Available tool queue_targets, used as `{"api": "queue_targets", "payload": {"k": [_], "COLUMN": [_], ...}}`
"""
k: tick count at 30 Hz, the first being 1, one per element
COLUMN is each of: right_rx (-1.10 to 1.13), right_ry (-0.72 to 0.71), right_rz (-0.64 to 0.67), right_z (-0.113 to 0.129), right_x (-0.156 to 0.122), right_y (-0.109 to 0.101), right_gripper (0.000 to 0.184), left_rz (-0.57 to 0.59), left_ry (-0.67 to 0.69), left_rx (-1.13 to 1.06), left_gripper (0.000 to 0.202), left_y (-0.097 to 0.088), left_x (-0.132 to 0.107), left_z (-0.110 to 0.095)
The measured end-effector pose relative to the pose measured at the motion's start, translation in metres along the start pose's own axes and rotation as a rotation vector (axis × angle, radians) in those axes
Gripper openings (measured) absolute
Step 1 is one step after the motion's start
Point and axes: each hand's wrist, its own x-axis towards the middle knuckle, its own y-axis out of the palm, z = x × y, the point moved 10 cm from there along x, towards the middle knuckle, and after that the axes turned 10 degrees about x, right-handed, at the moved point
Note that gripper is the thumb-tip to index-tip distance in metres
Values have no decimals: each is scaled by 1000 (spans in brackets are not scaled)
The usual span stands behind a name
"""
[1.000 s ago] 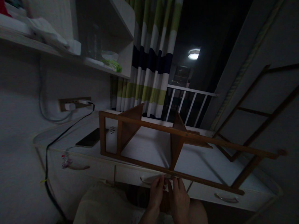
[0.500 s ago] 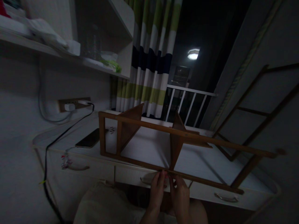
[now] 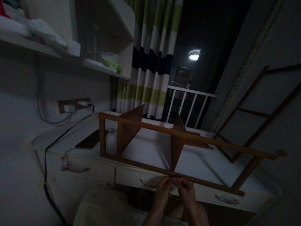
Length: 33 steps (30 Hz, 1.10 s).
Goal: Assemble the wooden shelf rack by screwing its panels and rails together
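Because the brown wooden frame (image 3: 162, 129) lay on its long side across the white desk (image 3: 150, 147), its lower rail ran along the desk's near edge at the lower centre of the frame of view, close to the person and probably easy to get at from a seat. There the left hand (image 3: 162, 190) and the right hand (image 3: 185, 190) came together just below that rail, fingertips bent inward and meeting; the gloom hid whether anything small was pinched between them, so neither grip could be told, nor whether the fingers touched the wood. The nearness of the fingertips suggested fine work that needed both hands. One brown panel (image 3: 131, 128) stood left of centre and another panel (image 3: 176, 150) rose near the middle, both set crosswise to the rails, which perhaps helped the piece hold its position. Small dark pieces (image 3: 112, 131), possibly screws, lay in a loose cluster at centre left, beside the phone (image 3: 88, 140), seemingly gathered so as not to stray. At the right of the picture, a second wooden frame (image 3: 254, 113) leaned by the wall, presumably to leave the desktop's middle to the first.
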Motion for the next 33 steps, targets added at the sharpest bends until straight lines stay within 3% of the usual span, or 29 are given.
{"api": "queue_targets", "payload": {"k": [7, 14, 19, 28, 33], "right_rx": [129, 232, 225, 60, -373], "right_ry": [123, 170, 167, 118, -6], "right_rz": [-29, -48, -46, -19, -40], "right_z": [-18, -26, -38, -40, -33], "right_x": [-6, -10, -10, -19, -30], "right_y": [0, 4, 4, -4, -18], "right_gripper": [42, 45, 46, 46, 46], "left_rz": [27, 31, 19, 22, -8], "left_ry": [-14, 9, -62, -105, -104], "left_rx": [-24, -102, -164, -201, -185], "left_gripper": [57, 58, 57, 57, 53], "left_y": [7, 7, 8, 14, 11], "left_x": [1, 0, 6, 6, 5], "left_z": [8, 8, 17, 19, 20]}}
